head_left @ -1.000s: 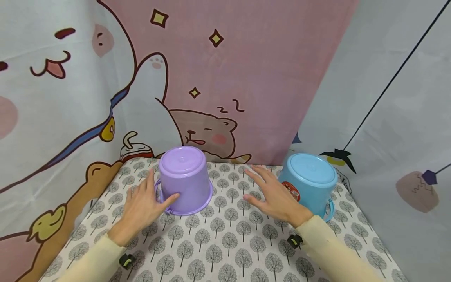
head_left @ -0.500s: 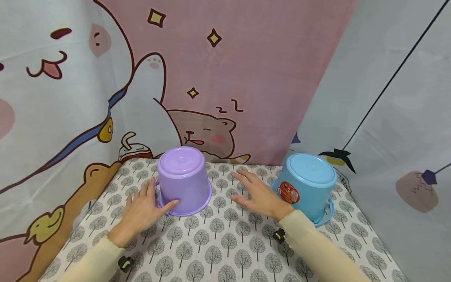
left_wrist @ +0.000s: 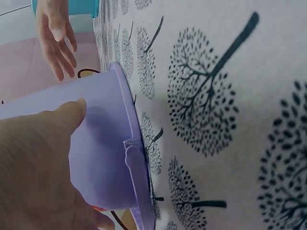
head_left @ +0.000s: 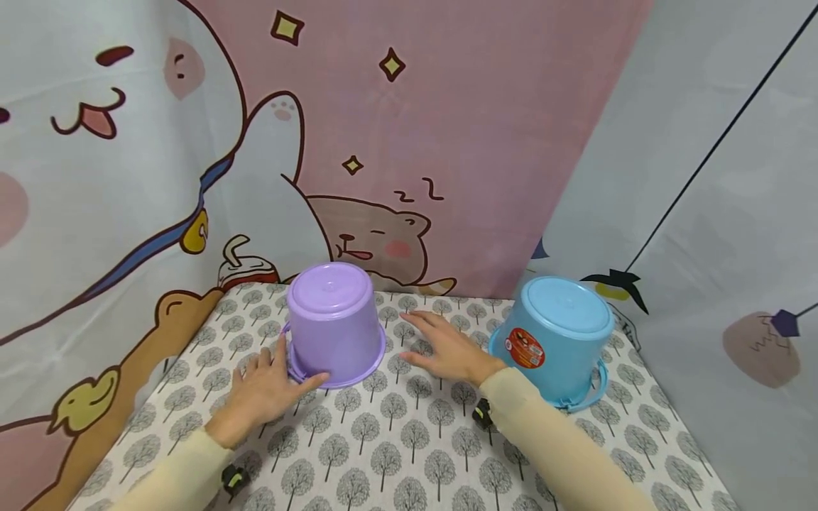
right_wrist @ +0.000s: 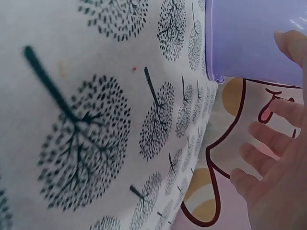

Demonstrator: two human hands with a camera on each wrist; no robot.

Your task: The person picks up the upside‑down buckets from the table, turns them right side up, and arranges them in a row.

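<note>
A purple bucket stands upside down on the table in the head view, its rim and handle low against the cloth. My left hand is at its near left side, thumb and fingers spread around it. In the left wrist view the thumb overlaps the purple wall. My right hand hovers to the right of the purple bucket, fingers extended and holding nothing. Behind that forearm a light blue bucket, also upside down, carries a red oval label and has its handle hanging down at the right.
The table wears a white cloth printed with grey trees. A pink and white cartoon curtain rises right behind the table and along its left, and a pale one borders its right side.
My right hand has moved left, away from the light blue bucket toward the purple one, uncovering the red label. My left hand has shifted slightly; both buckets stay in place.
</note>
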